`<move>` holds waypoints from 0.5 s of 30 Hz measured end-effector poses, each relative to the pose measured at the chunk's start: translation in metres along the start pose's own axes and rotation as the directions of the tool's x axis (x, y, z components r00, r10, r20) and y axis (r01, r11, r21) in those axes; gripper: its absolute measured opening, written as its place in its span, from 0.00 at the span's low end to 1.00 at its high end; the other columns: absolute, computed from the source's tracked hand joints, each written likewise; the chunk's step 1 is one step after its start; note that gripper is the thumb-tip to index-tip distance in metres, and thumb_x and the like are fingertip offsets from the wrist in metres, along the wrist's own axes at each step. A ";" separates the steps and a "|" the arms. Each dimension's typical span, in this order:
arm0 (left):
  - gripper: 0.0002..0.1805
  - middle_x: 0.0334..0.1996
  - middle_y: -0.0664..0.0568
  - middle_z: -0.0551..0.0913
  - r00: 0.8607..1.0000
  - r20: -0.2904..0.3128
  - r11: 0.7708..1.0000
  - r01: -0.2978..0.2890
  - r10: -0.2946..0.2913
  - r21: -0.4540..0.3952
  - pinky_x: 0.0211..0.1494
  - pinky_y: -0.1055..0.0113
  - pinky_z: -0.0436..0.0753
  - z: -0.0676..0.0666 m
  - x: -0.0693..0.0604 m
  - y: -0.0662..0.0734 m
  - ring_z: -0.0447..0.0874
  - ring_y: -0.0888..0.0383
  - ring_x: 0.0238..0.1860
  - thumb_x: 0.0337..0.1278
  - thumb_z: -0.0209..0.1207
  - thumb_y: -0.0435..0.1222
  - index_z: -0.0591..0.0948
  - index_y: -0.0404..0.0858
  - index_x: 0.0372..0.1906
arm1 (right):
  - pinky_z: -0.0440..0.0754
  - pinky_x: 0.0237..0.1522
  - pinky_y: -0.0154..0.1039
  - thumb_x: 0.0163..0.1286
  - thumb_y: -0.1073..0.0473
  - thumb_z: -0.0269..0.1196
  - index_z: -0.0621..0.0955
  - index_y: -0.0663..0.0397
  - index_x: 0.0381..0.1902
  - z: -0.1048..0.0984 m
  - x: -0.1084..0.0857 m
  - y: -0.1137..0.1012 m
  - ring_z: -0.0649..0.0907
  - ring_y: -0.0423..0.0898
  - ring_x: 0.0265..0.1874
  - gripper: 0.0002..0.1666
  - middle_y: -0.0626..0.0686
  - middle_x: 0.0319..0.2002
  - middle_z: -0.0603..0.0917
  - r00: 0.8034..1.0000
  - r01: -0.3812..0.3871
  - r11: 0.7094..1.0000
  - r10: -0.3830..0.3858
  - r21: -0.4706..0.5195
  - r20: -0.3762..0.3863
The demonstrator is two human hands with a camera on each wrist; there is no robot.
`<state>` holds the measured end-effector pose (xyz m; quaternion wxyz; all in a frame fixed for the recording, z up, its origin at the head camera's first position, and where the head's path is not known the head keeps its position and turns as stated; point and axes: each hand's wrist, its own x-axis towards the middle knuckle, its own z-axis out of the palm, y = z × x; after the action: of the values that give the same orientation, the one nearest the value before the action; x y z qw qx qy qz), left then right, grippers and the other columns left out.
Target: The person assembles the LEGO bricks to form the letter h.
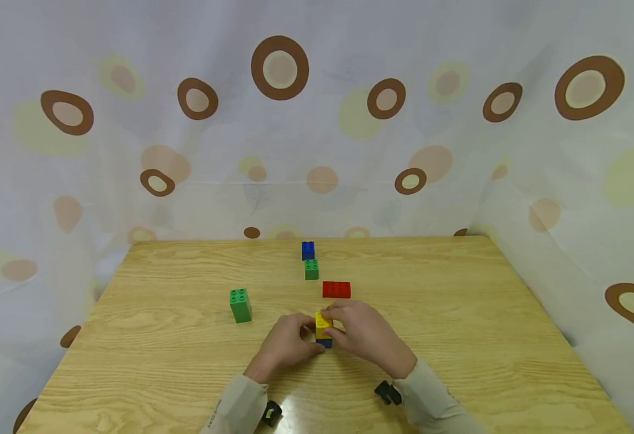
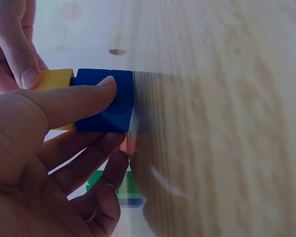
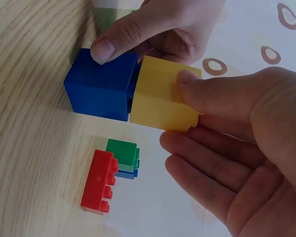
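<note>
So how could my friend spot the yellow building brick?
Start at the wooden table, then find the left hand and right hand close together. Between them, the yellow building brick is directly above a blue building brick. It's the only yellow brick.

two blue bricks [image 3: 98,88], two green bricks [image 1: 240,306], one yellow brick [image 3: 160,95], one red brick [image 1: 336,290]

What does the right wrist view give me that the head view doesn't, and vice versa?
Only the right wrist view shows the gap between the yellow block and the lower blue block, with blue studs inside. Only the head view shows the pale sleeves and black gadgets near the wrists. Both show left hand, right hand, those two blocks, the red block, small green block and other blue block.
</note>
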<state>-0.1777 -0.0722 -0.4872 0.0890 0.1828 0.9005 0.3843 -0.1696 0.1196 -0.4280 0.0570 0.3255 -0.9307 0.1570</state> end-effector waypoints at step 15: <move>0.14 0.39 0.55 0.86 1.000 0.008 1.000 0.022 -0.022 -0.011 0.47 0.61 0.82 -0.001 0.003 0.001 0.80 0.59 0.40 0.51 0.75 0.39 0.88 0.41 0.43 | 0.88 0.43 0.41 0.63 0.56 0.74 0.89 0.56 0.47 -0.002 0.001 -0.007 0.87 0.46 0.40 0.16 0.51 0.44 0.89 0.998 -0.060 0.998 0.060 -0.001 0.037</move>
<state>-0.1801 -0.0711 -0.4864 0.0978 0.1741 0.8999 0.3876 -0.1655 0.1147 -0.4238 0.0350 0.3003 -0.9409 0.1527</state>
